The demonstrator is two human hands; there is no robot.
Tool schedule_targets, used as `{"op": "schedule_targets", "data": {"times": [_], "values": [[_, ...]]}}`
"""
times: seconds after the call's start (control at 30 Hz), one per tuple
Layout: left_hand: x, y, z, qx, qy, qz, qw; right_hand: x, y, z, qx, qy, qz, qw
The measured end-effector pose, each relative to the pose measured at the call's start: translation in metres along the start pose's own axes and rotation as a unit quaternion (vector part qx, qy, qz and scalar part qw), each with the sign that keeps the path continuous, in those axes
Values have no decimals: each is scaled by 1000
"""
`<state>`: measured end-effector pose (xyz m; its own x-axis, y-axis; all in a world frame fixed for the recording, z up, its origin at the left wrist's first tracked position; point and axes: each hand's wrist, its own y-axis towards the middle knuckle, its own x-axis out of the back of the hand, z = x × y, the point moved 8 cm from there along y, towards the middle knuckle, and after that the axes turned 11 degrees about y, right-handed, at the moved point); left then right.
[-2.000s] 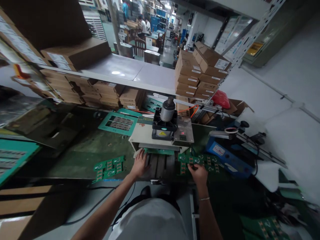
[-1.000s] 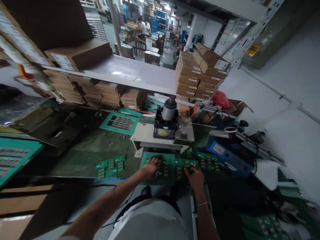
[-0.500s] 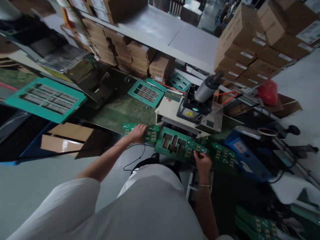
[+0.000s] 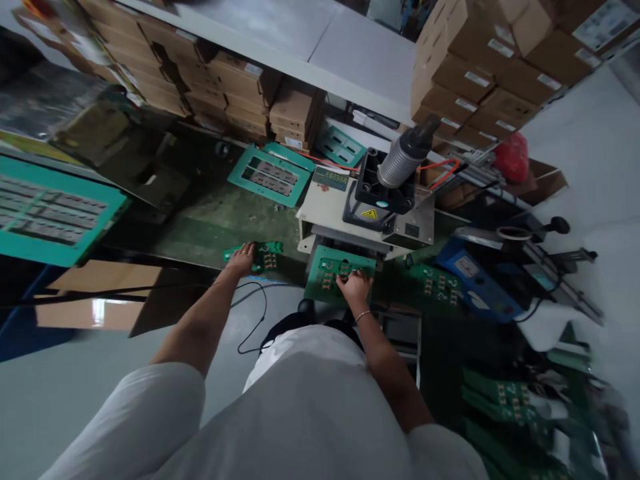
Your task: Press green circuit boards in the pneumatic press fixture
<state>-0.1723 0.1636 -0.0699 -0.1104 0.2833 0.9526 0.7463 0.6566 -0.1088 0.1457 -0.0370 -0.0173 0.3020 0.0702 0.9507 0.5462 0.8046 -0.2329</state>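
Moved the circuit board (image 4: 327,276) from beside the green fixture (image 4: 313,291) onto it, under the fingertips of the right hand (image 4: 356,288), likely to seat it. Rests the left hand (image 4: 243,259) on a second board (image 4: 271,257); cannot tell whether either hand's fingers grip or merely press.

Dim in here: grey floor (image 4: 47,393), long shelf (image 4: 280,30) over the worktop's (image 4: 200,227) far edge, pale wall (image 4: 593,157) past its right.
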Motion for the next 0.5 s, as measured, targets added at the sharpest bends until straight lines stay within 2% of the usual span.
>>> {"op": "schedule_targets", "data": {"times": [0.07,0.17,0.27,0.37,0.43,0.5], "values": [[-6,15,-11,21,5,-6,1000,-3,4,3,14,-6,10,1000],[-19,41,-53,12,7,-11,1000,-4,8,7,48,-22,26,998],[-29,59,-117,-83,-9,0,997,1,9,0,79,-27,36,996],[-37,63,-168,-189,-15,36,981,8,6,-25,110,0,27,994],[-41,64,-183,-213,-6,64,975,10,3,-45,145,19,25,989],[-45,65,-186,-216,4,81,973,6,-1,-63,183,24,41,982]]}}
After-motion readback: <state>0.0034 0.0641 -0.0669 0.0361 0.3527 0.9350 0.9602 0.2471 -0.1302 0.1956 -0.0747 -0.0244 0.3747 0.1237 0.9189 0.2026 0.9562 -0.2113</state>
